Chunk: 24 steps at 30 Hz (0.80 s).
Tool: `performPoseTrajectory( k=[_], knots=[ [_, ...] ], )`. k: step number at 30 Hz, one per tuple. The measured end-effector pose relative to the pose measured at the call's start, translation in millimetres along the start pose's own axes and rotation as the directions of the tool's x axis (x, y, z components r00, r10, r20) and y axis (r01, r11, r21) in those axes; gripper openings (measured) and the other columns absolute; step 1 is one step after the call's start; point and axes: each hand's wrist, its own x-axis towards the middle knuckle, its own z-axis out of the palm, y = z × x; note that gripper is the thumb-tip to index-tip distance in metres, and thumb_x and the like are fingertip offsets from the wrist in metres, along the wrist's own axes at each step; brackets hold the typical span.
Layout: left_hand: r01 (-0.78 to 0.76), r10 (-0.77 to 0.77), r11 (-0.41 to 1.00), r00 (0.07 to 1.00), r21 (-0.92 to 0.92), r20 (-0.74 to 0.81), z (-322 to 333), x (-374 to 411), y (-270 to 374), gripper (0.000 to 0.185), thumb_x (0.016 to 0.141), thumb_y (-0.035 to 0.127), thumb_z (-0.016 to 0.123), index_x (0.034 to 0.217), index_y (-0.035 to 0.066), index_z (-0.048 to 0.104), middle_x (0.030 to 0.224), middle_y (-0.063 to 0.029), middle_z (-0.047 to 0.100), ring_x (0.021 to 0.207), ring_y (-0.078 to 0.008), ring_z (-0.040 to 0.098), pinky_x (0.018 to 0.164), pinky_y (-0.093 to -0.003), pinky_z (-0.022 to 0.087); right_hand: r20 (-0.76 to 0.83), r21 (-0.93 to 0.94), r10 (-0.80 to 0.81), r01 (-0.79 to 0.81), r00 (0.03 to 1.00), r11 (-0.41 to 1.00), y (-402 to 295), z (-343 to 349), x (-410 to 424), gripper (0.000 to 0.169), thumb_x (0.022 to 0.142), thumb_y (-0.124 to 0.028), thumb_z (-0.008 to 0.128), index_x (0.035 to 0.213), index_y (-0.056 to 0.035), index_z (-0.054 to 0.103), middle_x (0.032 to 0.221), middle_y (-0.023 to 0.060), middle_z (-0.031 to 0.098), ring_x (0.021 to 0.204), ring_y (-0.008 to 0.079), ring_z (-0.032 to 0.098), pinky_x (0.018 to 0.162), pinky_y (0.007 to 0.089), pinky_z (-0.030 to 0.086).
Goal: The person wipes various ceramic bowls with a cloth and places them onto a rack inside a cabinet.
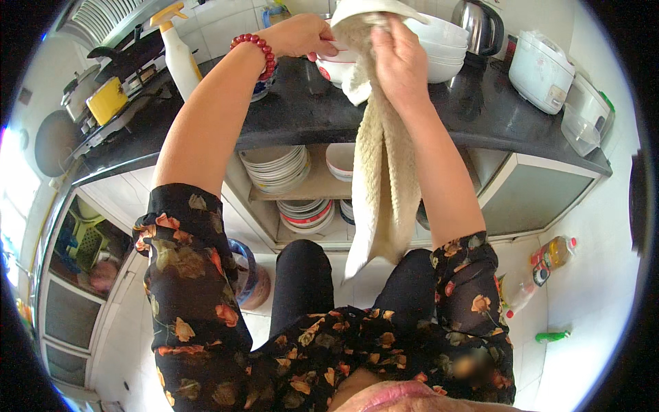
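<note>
Over the dark countertop, my right hand (401, 64) grips a cream towel (386, 170) that hangs down in front of the open cabinet. Part of the cloth drapes beside a white bowl with a red mark (334, 71). My left hand (306, 37), below a red bead bracelet (261, 49), has its fingers at this bowl's rim; the towel partly hides the bowl. Right of the towel stands a stack of white bowls (444, 51). A blue-patterned bowl (261, 88) is partly hidden behind my left wrist.
Stacked plates (278, 167) and more bowls (340, 160) fill the cabinet shelves below. A spray bottle (177, 56) stands left, near the stove. At right are a steel kettle (476, 26), a rice cooker (540, 72) and a clear plastic container (580, 129). Bottles (553, 252) lie on the floor.
</note>
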Motion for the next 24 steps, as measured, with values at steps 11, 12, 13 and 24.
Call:
performPoseTrajectory(
  k=[11, 12, 13, 24],
  knots=[
    [0.049, -0.052, 0.997, 0.997, -0.064, -0.048, -4, 2, -5, 0.026, 0.081, 0.023, 0.064, 0.094, 0.001, 0.064, 0.075, -0.0035, 0.060, 0.068, -0.0128, 0.051, 0.062, -0.0276, 0.043, -0.018, 0.024, 0.250, -0.249, 0.968, 0.968, 49, 31, 15, 0.022, 0.079, -0.019, 0.058, 0.095, -0.0042, 0.061, 0.088, 0.0166, 0.064, 0.078, 0.0352, 0.062, 0.070, 0.0397, 0.049],
    [0.096, -0.097, 0.995, 0.995, -0.025, -0.035, -9, 3, -5, 0.027, 0.080, 0.024, 0.064, 0.095, 0.002, 0.064, 0.079, -0.0067, 0.061, 0.071, -0.0159, 0.053, 0.064, -0.0317, 0.044, -0.030, 0.099, 0.236, -0.232, 0.971, 0.968, 48, 30, 13, 0.025, 0.082, -0.025, 0.059, 0.102, -0.0106, 0.060, 0.095, 0.0155, 0.065, 0.086, 0.0374, 0.061, 0.077, 0.0418, 0.048],
    [0.144, -0.143, 0.990, 0.989, 0.015, -0.023, -10, 4, -5, 0.029, 0.078, 0.025, 0.064, 0.096, 0.002, 0.063, 0.084, -0.0098, 0.062, 0.074, -0.0190, 0.055, 0.066, -0.0358, 0.045, -0.016, 0.190, 0.261, -0.253, 0.965, 0.948, 48, 30, 9, 0.028, 0.085, -0.024, 0.054, 0.109, -0.0084, 0.056, 0.100, 0.0141, 0.062, 0.092, 0.0320, 0.058, 0.082, 0.0382, 0.045],
    [0.086, -0.157, 0.929, 0.972, -0.359, -0.172, -5, -2, -7, 0.023, 0.077, 0.020, 0.070, 0.077, -0.002, 0.065, 0.061, -0.0055, 0.057, 0.058, -0.0115, 0.049, 0.055, -0.0313, 0.038, -0.052, 0.241, 0.123, -0.107, 0.991, 0.964, 51, 20, -3, 0.036, 0.094, -0.020, 0.042, 0.124, -0.0003, 0.045, 0.116, 0.0117, 0.055, 0.106, 0.0197, 0.051, 0.093, 0.0310, 0.037]
  ],
)
